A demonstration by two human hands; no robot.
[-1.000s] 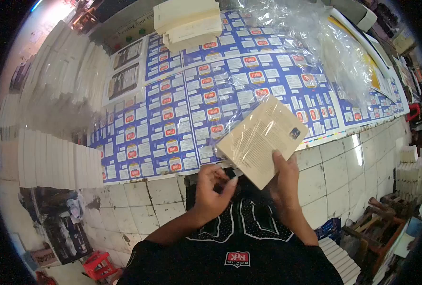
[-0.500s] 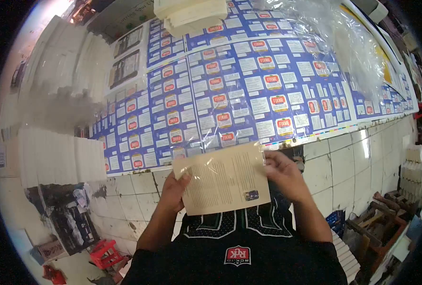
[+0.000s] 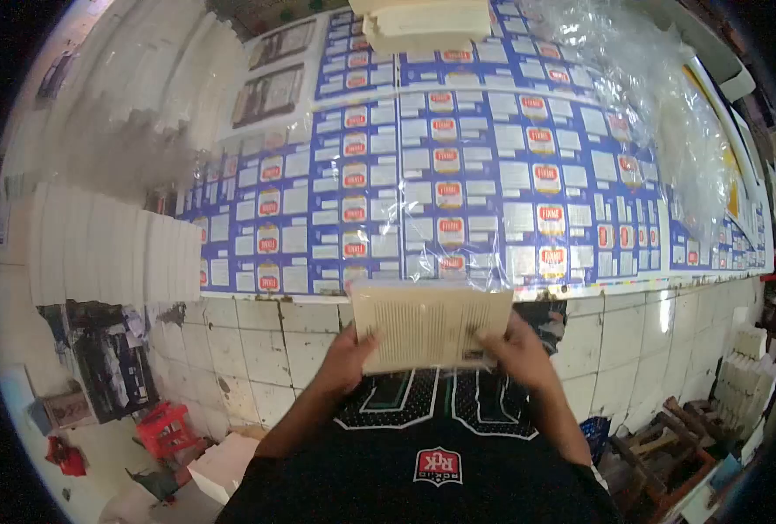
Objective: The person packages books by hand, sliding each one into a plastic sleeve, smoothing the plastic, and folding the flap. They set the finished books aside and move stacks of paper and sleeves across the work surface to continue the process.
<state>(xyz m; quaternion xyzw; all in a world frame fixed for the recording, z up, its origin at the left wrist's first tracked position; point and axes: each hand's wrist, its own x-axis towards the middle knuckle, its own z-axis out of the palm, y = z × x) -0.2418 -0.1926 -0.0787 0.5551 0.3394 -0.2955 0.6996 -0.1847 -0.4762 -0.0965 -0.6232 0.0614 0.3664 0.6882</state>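
A cream-coloured booklet (image 3: 427, 325) with printed text sits between both my hands at the near edge of the table, in front of my chest. My left hand (image 3: 346, 356) grips its left side. My right hand (image 3: 515, 351) grips its right lower corner. A clear plastic sleeve (image 3: 445, 262) reaches from the booklet's top edge onto the table. It seems to wrap the booklet, but how far I cannot tell.
The table is covered by blue printed label sheets (image 3: 458, 166). A stack of cream booklets (image 3: 423, 17) lies at the far side, crumpled clear plastic (image 3: 668, 105) at the right. White book stacks (image 3: 108, 262) stand at the left. A tiled wall (image 3: 257, 341) drops below the edge.
The booklet went from my right hand alone, tilted over the table, to both hands, and now lies level and lower against the table edge. The view has tilted down.
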